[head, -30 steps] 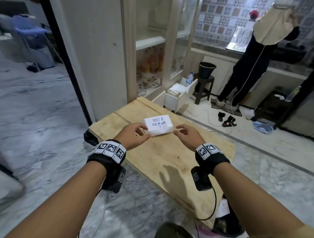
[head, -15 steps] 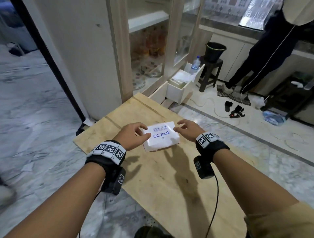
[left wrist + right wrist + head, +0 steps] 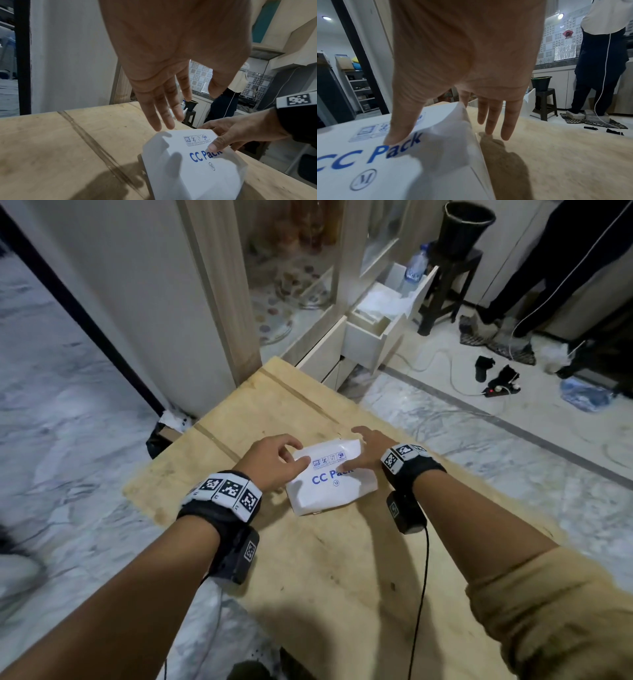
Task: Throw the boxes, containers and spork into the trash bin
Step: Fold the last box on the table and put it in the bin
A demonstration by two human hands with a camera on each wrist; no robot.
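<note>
A white cardboard box [image 3: 329,484] printed "CC Pack" lies on the wooden table [image 3: 342,594]. Its top looks creased and its far right corner is raised. My right hand [image 3: 352,448] pinches that corner. In the right wrist view its thumb [image 3: 393,135] presses on the box [image 3: 368,162] and its index finger is hidden behind the raised flap. The other fingers point straight down beside the box. My left hand [image 3: 294,455] is at the box's far left corner. In the left wrist view its straight fingers [image 3: 161,121] hover just above the box [image 3: 197,169] and hold nothing.
A black bucket-like bin [image 3: 466,227] stands on a dark stool at the back right, beside an open white drawer [image 3: 373,326]. A black bag [image 3: 161,436] sits at the table's left corner. Cables and a power strip [image 3: 500,388] lie on the floor. A person's legs [image 3: 548,268] are far right.
My right hand moved from beside the box onto its far right corner, thumb on top. The box turned a little and its top creased. My head view dropped closer to the table.
</note>
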